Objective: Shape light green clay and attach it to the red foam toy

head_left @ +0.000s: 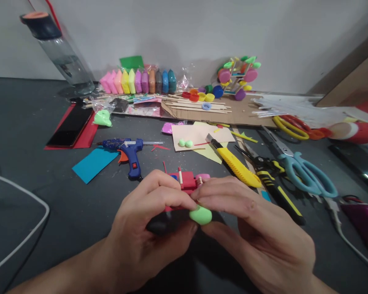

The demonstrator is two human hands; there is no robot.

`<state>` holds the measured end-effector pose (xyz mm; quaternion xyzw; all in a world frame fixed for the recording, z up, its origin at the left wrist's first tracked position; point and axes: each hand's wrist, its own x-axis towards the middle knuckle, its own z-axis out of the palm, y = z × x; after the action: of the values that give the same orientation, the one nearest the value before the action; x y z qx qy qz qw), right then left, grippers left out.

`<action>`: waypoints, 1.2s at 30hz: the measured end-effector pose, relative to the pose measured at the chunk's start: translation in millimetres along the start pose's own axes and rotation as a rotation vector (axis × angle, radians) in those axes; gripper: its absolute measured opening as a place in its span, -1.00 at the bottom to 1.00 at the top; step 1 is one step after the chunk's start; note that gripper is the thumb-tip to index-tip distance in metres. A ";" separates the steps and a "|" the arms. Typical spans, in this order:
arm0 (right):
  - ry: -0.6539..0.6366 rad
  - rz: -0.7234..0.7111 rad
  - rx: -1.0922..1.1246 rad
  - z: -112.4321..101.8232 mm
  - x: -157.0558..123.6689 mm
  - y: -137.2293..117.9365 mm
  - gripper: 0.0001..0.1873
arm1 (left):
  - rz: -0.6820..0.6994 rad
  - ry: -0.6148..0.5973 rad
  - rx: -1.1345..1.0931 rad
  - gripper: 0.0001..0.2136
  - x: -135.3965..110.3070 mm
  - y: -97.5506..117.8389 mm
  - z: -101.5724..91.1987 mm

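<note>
Between the fingertips of both hands sits a rounded lump of light green modelling clay (201,215). My left hand (153,216) pinches it from the left with thumb and forefinger. From the right, my right hand (251,220) presses it with thumb and fingers. Behind the fingers a red paper construction (187,180) lies on the table, partly hidden by my hands. Two small light green balls (185,143) rest on a beige sheet of paper (181,131) farther back. More green clay (103,118) is at the left, partly in a clear bag.
A blue glue gun (131,151) lies at the left beside a blue paper piece (93,164). A yellow utility knife (237,165), pliers (263,163) and blue-handled scissors (306,171) lie at the right. Clay packs (138,81), a water bottle (61,57) and a colourful model (237,77) line the back.
</note>
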<state>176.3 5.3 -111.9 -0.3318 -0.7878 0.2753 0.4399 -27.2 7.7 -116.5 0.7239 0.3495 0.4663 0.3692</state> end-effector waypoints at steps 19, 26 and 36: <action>-0.015 -0.010 -0.011 -0.7 0.0 -1.7 -0.74 | 0.062 -0.002 0.062 -0.73 -1.0 -2.8 0.5; -0.015 -0.007 -0.005 0.0 -1.4 -0.4 -0.76 | 0.044 -0.005 0.059 -0.73 -1.4 -1.5 -0.7; -0.005 0.004 0.005 -1.1 -2.3 0.0 -0.76 | 0.052 -0.011 0.057 -0.75 0.9 0.8 -1.0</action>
<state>178.2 3.7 -112.5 -0.3315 -0.7876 0.2791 0.4381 -27.6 8.4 -115.1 0.7454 0.3418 0.4616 0.3383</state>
